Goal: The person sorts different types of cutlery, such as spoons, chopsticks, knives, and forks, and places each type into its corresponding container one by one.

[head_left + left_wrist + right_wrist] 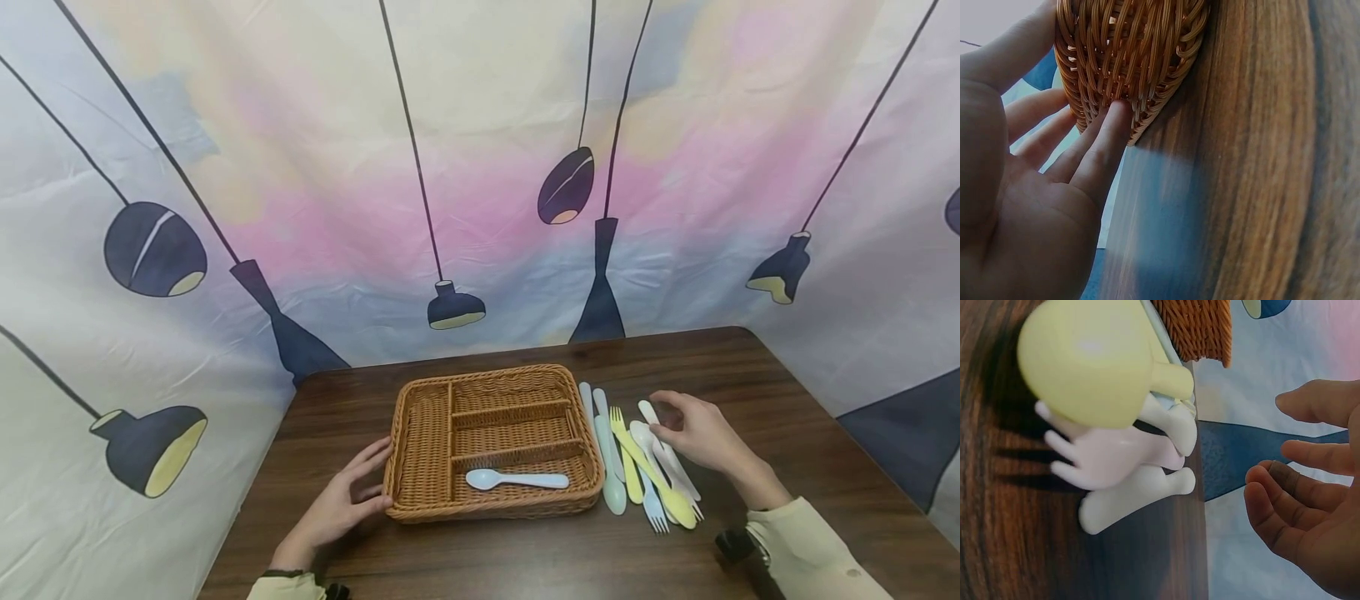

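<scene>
My left hand (347, 494) touches the left end of a brown wicker basket (400, 450), which has several compartments. In the left wrist view, fairly straight fingers (1107, 147) rest against the woven wall (1129, 56). One light blue spoon (525, 480) lies in the basket's front right compartment. Right of the basket is a loose pile of pastel cutlery, with a yellow spoon (681, 508), a yellow fork (626, 433) and a light blue fork (654, 508). Above the pile's right side hovers my right hand (701, 429), its fingers (1319, 403) spread apart and holding nothing.
A dark wood table (465, 558) carries everything. Behind it hangs a pastel cloth (495, 208) printed with dark lamps. A green spoon (613, 492) and pale handles lie close along the basket's right side.
</scene>
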The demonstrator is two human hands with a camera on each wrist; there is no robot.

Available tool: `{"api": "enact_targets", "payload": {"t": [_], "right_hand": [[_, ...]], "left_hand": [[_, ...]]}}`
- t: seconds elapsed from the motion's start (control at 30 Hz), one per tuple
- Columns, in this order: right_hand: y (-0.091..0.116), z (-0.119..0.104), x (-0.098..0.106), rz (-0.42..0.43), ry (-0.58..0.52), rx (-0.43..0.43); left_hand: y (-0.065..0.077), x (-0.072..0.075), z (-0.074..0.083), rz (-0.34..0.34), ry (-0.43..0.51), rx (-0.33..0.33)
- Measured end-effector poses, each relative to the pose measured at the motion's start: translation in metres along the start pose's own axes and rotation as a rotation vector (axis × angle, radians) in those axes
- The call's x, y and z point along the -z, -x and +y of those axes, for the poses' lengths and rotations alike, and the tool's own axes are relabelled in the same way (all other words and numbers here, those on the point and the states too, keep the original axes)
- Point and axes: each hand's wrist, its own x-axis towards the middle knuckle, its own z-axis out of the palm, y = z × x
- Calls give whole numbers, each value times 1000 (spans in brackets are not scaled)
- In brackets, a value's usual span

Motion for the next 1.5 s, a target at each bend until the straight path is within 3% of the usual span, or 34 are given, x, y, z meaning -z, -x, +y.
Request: {"api": "enact_targets", "payload": {"t": [0.57, 0.83, 1.5], "right_hand": [[4, 17, -9, -37, 8, -101], [5, 21, -17, -103, -33, -145], [5, 13, -27, -106, -4, -111]], "left_hand": [[0, 0, -1, 4, -20, -10], [1, -1, -1, 2, -16, -7], [0, 1, 0, -2, -15, -5]]}}
